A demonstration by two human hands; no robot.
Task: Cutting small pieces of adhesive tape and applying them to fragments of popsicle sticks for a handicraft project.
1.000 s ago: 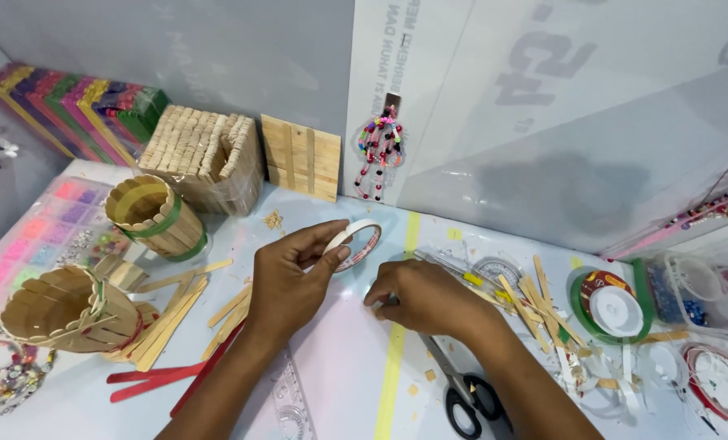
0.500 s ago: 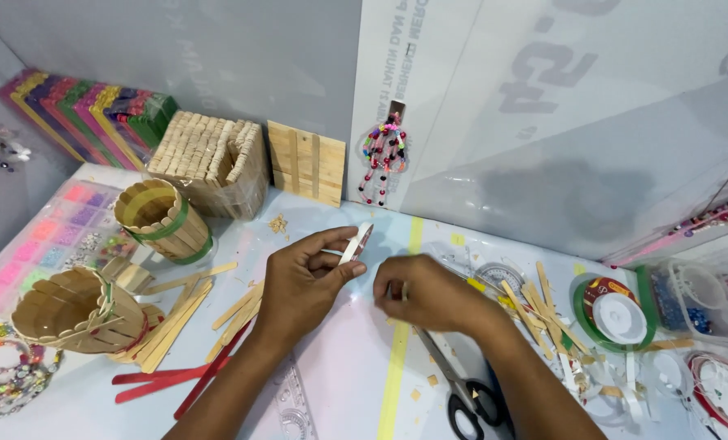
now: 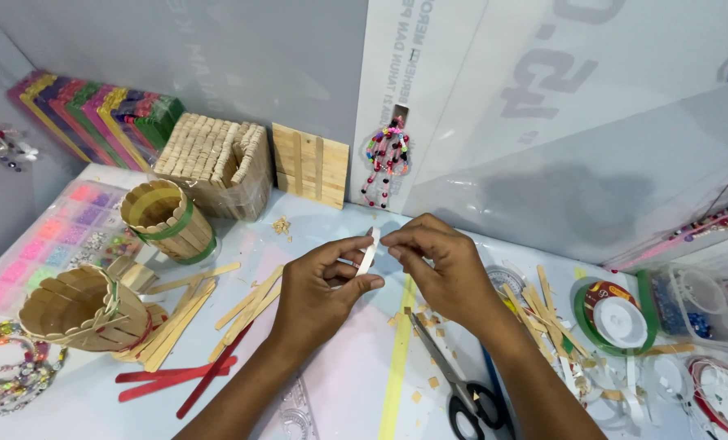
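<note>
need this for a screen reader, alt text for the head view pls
Two bare hands, left hand and right hand, pinch a small roll of white tape above a craft table. Scissors lie below; craft-stick baskets stand left.

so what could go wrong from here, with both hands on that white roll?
1. The white tape roll is held only by the fingertips of the left hand and right hand; it could slip and drop among the loose sticks.
2. The scissors lie close under the right wrist; lowering the arm might catch the blades.
3. Wood chips litter the table below and could stick to any exposed tape.
</note>
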